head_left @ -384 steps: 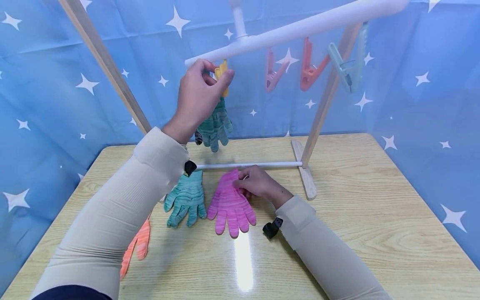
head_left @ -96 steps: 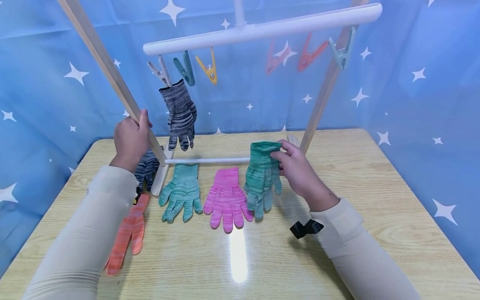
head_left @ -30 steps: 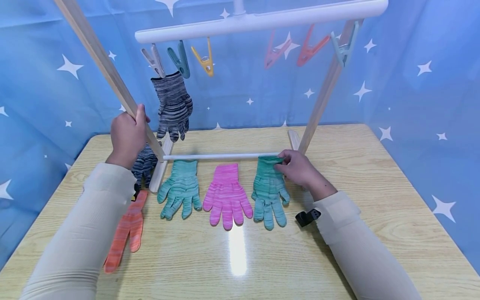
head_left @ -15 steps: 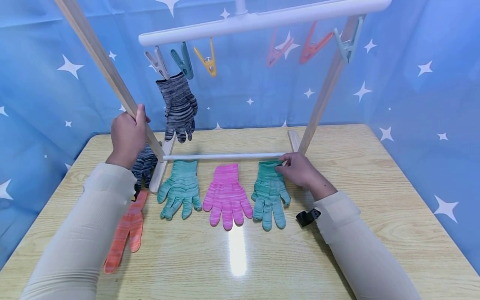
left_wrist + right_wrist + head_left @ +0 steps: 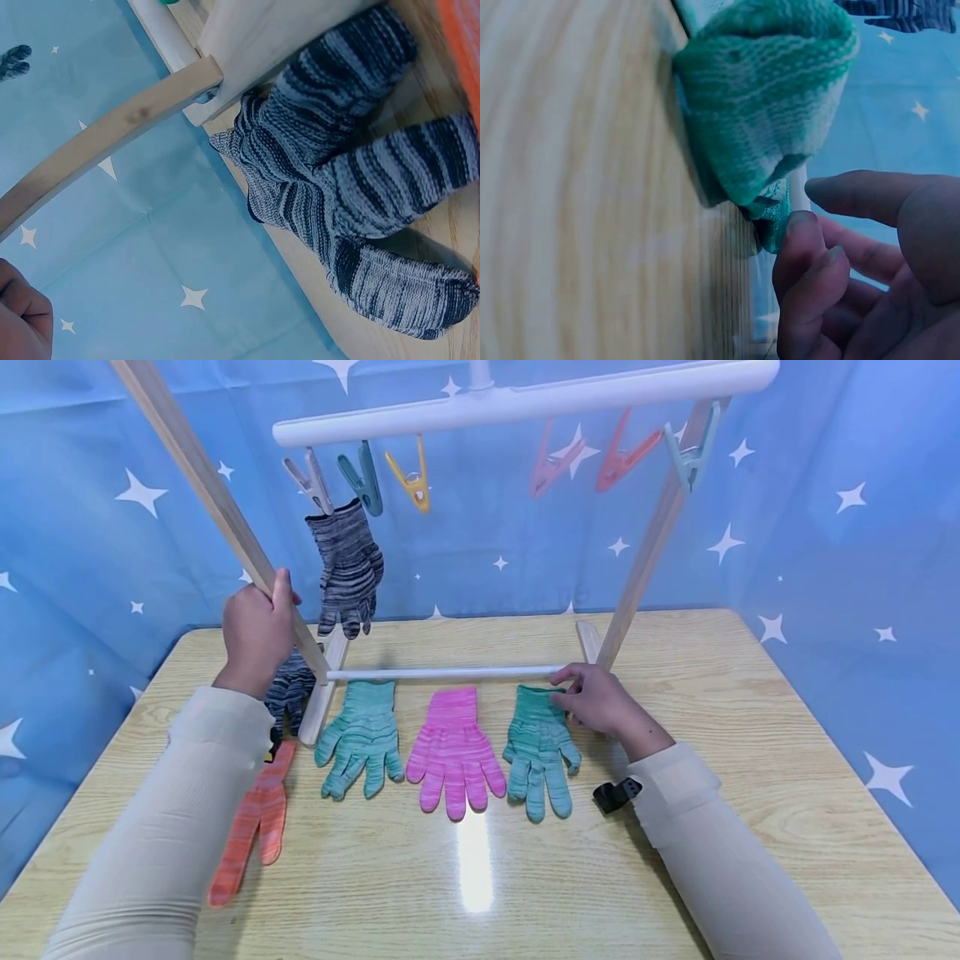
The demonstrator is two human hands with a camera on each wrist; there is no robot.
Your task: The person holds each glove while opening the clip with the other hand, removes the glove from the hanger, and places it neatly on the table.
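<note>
The table (image 5: 750, 760) was pale wood grain with a glossy sheen; on it, knitted cloth gloves (the green glove (image 5: 538, 745) looked ribbed) lay below the smooth white plastic bar (image 5: 525, 400).

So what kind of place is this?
Probably a staged indoor booth, not a laundry room: blue star-printed cloth walls, a pale wooden table, and a small wooden drying rack with coloured plastic pegs.

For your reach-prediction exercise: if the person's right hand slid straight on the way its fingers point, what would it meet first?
The right hand points leftward; its fingertips already touch the cuff of the teal glove, so that comes first.
</note>
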